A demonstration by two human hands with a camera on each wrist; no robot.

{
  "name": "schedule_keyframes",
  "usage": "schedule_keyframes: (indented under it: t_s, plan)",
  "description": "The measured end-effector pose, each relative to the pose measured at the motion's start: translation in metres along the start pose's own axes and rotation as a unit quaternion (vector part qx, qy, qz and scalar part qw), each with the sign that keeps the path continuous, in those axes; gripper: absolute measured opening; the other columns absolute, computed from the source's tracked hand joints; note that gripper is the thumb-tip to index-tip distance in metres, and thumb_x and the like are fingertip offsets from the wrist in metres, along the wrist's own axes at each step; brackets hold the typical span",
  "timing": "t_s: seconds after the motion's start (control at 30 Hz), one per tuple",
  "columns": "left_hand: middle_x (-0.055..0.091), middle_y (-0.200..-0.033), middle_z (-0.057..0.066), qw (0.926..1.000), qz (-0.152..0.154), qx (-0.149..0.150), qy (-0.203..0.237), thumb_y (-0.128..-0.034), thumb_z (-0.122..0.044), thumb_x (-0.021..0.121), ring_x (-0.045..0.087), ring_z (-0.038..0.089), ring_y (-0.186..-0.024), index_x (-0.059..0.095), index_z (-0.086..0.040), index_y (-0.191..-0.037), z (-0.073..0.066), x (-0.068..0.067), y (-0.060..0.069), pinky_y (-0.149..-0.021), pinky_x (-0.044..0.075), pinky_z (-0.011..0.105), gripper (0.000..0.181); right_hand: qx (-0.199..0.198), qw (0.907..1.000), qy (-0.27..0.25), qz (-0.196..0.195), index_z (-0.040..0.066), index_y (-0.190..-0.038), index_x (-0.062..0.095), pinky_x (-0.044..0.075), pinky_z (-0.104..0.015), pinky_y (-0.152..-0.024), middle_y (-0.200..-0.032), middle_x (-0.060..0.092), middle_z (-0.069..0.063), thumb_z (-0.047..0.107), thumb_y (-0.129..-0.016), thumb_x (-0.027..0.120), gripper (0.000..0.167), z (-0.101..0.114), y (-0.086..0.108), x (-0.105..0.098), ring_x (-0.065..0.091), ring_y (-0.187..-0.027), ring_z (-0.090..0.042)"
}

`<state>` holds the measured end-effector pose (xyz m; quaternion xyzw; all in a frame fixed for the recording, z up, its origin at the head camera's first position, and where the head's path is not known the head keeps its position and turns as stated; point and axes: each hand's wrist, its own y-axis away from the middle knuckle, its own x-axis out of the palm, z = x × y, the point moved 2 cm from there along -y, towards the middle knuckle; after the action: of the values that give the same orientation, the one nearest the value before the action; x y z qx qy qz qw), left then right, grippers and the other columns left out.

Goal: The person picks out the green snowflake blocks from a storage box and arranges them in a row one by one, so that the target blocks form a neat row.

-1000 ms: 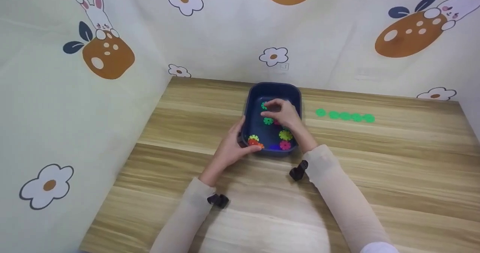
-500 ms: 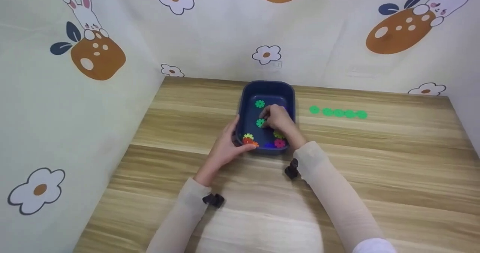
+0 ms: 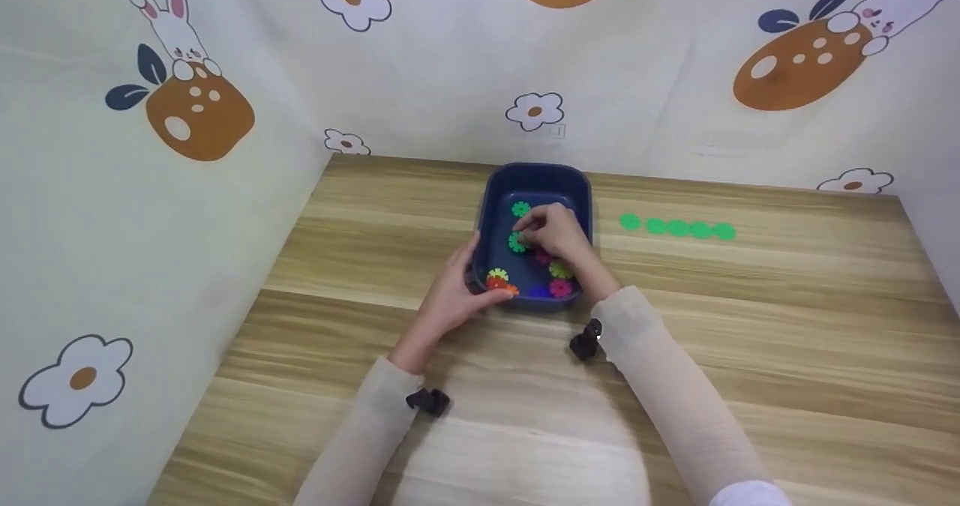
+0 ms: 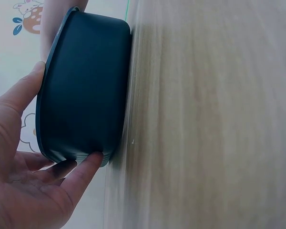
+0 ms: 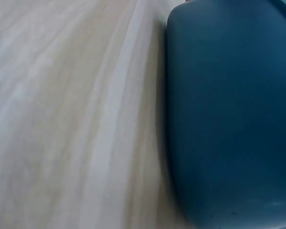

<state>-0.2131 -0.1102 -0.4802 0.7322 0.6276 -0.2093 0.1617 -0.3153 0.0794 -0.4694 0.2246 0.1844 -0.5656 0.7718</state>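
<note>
In the head view, the left hand (image 3: 454,292) holds the near left corner of a dark blue plastic tub (image 3: 484,214). Its thumb lies over the near rim, and the left wrist view shows its fingers round the tub's outer wall (image 4: 86,86). Inside the tub, the right hand (image 3: 557,234) pinches a green notched building disc (image 3: 516,243) between thumb and fingers. Another green disc (image 3: 520,209) lies farther back. Yellow (image 3: 497,275), red, orange, pink (image 3: 560,288) and blue discs lie along the near end. Only the tub's outside (image 5: 233,114) shows in the right wrist view; the hand is hidden there.
Right of the tub, several green discs (image 3: 679,228) lie in a row on the wooden table (image 3: 750,326), the leftmost (image 3: 629,222) slightly apart. A patterned cloth (image 3: 450,64) hangs behind the table and along its left side. Each sleeve carries a black wrist camera (image 3: 586,340).
The right hand has lowered into the tub and closed its fingers on a green disc, which has shifted slightly. The left hand keeps its hold on the tub. The head view has shifted a little.
</note>
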Motion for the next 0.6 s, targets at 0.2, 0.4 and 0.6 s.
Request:
schedule_keyframes:
  t_s: [0.2,0.4,0.6]
  plan:
    - [0.03,-0.163,0.016,1.0,0.003,0.005,0.0,-0.078,-0.031,0.086,0.03,0.033,-0.15,0.023,-0.009,-0.159,0.0,0.0,-0.002,-0.122,0.029,0.05,0.105,-0.028,0.9994,-0.003,-0.02,0.007,-0.095,0.079,0.054,-0.02,-0.07,-0.092,0.077,-0.012,0.008,-0.086,0.076,0.009,0.002,0.001,-0.002,0.066,-0.073,-0.008]
    - [0.03,-0.162,0.018,0.9999,-0.001,0.017,-0.002,-0.0784,-0.031,0.086,0.031,0.034,-0.149,0.024,-0.007,-0.158,-0.002,-0.001,-0.004,-0.122,0.029,0.05,0.104,-0.05,0.9977,-0.025,-0.038,0.006,-0.095,0.079,0.052,-0.016,-0.065,-0.092,0.078,-0.012,0.01,-0.086,0.078,0.01,0.007,0.003,-0.005,0.066,-0.07,-0.004]
    - [0.03,-0.163,0.017,0.9999,0.0,0.012,-0.006,-0.0777,-0.031,0.086,0.031,0.034,-0.149,0.024,-0.007,-0.158,-0.002,-0.002,-0.002,-0.123,0.028,0.05,0.104,-0.052,0.996,-0.064,-0.037,0.004,-0.098,0.078,0.056,-0.017,-0.068,-0.095,0.077,-0.013,0.01,-0.088,0.076,0.012,0.012,0.008,-0.015,0.067,-0.074,-0.005]
